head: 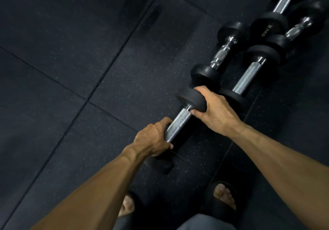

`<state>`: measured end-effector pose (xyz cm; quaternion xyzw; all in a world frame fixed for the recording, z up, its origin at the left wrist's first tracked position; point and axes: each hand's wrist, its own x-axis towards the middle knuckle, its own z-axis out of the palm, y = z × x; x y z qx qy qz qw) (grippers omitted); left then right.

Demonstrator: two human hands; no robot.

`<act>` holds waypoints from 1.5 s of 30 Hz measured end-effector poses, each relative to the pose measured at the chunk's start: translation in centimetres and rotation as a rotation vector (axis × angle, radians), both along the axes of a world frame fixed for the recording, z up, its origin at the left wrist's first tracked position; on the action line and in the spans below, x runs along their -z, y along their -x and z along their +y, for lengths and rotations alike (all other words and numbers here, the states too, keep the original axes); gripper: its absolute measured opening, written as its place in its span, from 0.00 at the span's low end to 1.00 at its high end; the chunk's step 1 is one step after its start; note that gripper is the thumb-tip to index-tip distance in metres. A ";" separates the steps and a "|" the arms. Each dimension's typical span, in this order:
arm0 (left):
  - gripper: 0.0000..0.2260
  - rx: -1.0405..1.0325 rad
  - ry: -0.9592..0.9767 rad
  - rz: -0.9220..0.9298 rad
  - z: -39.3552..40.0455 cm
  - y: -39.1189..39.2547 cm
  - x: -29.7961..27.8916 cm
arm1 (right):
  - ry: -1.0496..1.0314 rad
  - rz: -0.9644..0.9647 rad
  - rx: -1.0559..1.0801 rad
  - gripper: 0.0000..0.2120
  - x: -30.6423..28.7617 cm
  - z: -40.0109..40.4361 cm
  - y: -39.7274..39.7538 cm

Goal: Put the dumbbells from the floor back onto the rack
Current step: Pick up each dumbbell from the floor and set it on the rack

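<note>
While both hands' grip wraps one dumbbell (179, 121), left hand (153, 139) on handle, right hand (213, 108) on head, another dumbbell (267, 28) reads "2.5KG".

1. One marking can be read: pale characters, seen upside down and reading about "2.5KG", are printed on the black weight plate (267, 28) of a dumbbell.
2. No other text can be read.

We see a dim, dark picture. Light shines off the metal bar (179, 123). The floor (71, 69) lines bend near the edges, and far corners look blurry.
</note>
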<state>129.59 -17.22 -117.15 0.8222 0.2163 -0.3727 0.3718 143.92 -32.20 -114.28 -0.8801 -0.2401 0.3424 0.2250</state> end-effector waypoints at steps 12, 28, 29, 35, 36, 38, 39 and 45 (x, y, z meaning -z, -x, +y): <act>0.27 0.088 0.041 -0.139 -1.5 -4.1 -17.1 | -0.065 -0.071 0.125 0.23 -18.1 -3.5 -2.2; 0.24 0.332 0.145 -0.501 -12.5 -9.6 -52.9 | -0.036 -0.492 0.330 0.24 -57.6 -17.5 -0.4; 0.23 0.348 0.165 -0.521 -13.9 -9.7 -55.0 | -0.031 -0.514 0.351 0.25 -59.7 -19.0 0.0; 0.21 0.503 0.194 -0.579 -24.6 -10.0 -63.6 | -0.050 -0.595 0.505 0.28 -68.0 -30.4 3.1; 0.21 0.529 0.196 -0.585 -26.7 -10.0 -64.4 | -0.044 -0.608 0.525 0.28 -68.9 -32.5 3.8; 0.22 0.603 0.184 -0.582 -31.0 -9.6 -65.5 | -0.019 -0.628 0.563 0.28 -70.1 -36.7 5.3; 0.23 0.633 0.185 -0.580 -33.2 -9.2 -66.1 | -0.013 -0.633 0.578 0.28 -70.6 -38.9 6.2; 0.21 0.775 0.303 -0.590 -46.1 -6.2 -68.4 | 0.045 -0.626 0.696 0.27 -73.6 -51.1 11.7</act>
